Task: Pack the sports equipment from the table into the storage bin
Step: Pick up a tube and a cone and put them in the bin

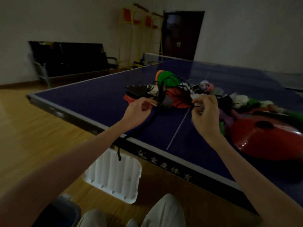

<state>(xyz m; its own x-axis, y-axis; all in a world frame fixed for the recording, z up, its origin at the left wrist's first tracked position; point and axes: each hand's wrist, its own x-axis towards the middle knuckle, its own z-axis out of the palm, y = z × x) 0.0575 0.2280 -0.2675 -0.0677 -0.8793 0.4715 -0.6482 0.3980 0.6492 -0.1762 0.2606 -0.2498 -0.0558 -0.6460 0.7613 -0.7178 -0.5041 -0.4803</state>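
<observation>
Both hands pinching black cord, lifted from a tangled pile on a blue table-tennis table.

Left hand (139,110): fingers curled, thumb and fingertips closed on the black cord (148,122), which trails back over the table's near edge, its tasselled end hanging above a white storage bin (114,174) on the floor. Cord's long axis: from that hanging end up toward the pile of equipment (173,92), where it loops among flat coloured discs and dark paddles. Right hand (205,112): fingers curled, pinching a strand near the tangle; the exact hold is blurred. Red cone (268,136): farthest right, just beside soft items. Step in hand, judged: freeing the cord. Next move calls for drawing it clear without dragging the pile, then lowering it into the bin.
</observation>
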